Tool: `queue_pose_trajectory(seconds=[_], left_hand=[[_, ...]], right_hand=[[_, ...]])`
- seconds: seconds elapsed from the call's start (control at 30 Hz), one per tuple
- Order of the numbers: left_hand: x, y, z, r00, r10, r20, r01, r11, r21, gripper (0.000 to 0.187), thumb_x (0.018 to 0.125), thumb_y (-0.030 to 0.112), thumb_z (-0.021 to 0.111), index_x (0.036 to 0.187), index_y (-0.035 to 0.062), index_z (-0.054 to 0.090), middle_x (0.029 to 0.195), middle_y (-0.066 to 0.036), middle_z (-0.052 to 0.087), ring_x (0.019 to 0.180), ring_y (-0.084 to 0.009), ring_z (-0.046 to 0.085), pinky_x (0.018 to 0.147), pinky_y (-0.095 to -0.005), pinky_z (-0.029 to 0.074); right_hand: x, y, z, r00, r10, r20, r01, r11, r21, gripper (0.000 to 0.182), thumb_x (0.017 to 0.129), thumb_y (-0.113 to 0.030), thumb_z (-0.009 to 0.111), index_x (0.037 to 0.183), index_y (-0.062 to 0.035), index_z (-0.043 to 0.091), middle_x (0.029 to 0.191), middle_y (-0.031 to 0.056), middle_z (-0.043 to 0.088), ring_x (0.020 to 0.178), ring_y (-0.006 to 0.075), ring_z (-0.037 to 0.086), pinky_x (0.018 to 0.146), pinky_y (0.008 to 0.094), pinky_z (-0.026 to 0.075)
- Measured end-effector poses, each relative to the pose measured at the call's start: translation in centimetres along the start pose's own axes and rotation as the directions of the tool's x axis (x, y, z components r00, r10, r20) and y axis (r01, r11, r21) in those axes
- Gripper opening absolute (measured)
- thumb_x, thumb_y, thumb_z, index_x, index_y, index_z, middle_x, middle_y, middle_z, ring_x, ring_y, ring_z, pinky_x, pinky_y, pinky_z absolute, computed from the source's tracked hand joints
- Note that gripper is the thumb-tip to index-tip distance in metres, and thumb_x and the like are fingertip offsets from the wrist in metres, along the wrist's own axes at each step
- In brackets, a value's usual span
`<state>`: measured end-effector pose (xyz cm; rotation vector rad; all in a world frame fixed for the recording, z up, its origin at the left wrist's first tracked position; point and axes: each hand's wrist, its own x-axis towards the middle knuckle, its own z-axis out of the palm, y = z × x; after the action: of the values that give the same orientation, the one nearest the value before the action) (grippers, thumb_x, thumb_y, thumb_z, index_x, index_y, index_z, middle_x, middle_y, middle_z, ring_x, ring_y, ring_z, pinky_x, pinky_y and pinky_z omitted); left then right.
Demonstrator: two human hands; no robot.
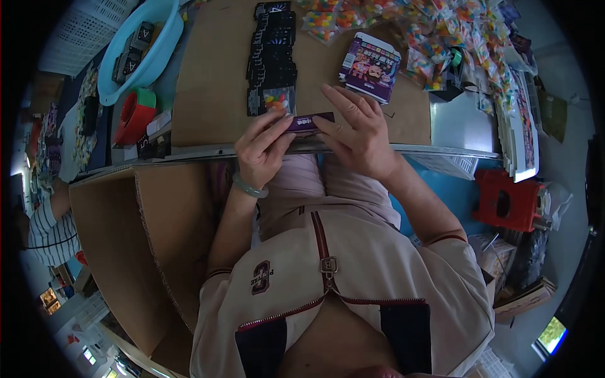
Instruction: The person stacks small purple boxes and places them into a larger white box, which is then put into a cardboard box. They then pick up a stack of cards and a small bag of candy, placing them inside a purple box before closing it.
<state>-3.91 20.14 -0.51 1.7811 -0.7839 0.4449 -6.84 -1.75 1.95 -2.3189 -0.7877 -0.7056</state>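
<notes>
The purple box [307, 123] is over the near edge of the tabletop [208, 94], its left end pinched by the left hand [259, 148] and its right end touched by the spread-open right hand [359, 135], with black packs [272, 53] just past it.

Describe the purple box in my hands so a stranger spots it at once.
Find the big brown cardboard sheet, then its near edge. There, your left hand and right hand flank the small purple box. Unlike the printed purple packaging lying beyond the right hand, it's hand-held.
</notes>
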Motion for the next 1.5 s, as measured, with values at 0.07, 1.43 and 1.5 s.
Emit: queue_pose_trajectory(seconds=[0.07, 1.43, 1.5], left_hand=[[0.0, 0.4, 1.2, 0.993, 0.026, -0.112, -0.001, 0.975, 0.220, 0.026, 0.079, -0.003, 0.072, 0.105, 0.0005, 0.072, 0.100, -0.013, 0.070, 0.091, -0.0266, 0.069, 0.079, -0.0311, 0.054], [7.8, -4.7, 15.8, 0.939, -0.329, 0.096, 0.229, 0.812, 0.537, 0.093, 0.066, 0.037, 0.084, 0.137, -0.0005, 0.038, 0.119, -0.021, 0.055, 0.101, -0.0409, 0.058, 0.080, -0.0498, 0.046], [7.6, -3.8, 15.9, 0.938, -0.342, 0.060, 0.255, 0.795, 0.550, 0.092, 0.067, 0.031, 0.084, 0.139, -0.0008, 0.036, 0.121, -0.021, 0.053, 0.102, -0.0409, 0.057, 0.082, -0.0493, 0.046]], right_hand=[[-0.7, -1.4, 1.1, 0.987, 0.158, -0.026, -0.158, 0.987, -0.016, 0.050, 0.070, -0.022, 0.079, 0.116, -0.0063, 0.065, 0.139, 0.0246, 0.046, 0.123, 0.0428, 0.049, 0.097, 0.0514, 0.043], [2.5, 14.6, 0.3, 0.893, 0.446, -0.054, -0.417, 0.778, -0.471, 0.032, 0.077, -0.023, 0.074, 0.099, -0.0013, 0.067, 0.095, 0.0170, 0.063, 0.092, 0.0344, 0.062, 0.078, 0.0433, 0.050], [3.1, 15.1, -0.4, 0.856, 0.509, -0.088, -0.493, 0.754, -0.433, 0.028, 0.074, -0.026, 0.073, 0.092, -0.0040, 0.068, 0.093, 0.0130, 0.061, 0.094, 0.0319, 0.061, 0.082, 0.0462, 0.047]])
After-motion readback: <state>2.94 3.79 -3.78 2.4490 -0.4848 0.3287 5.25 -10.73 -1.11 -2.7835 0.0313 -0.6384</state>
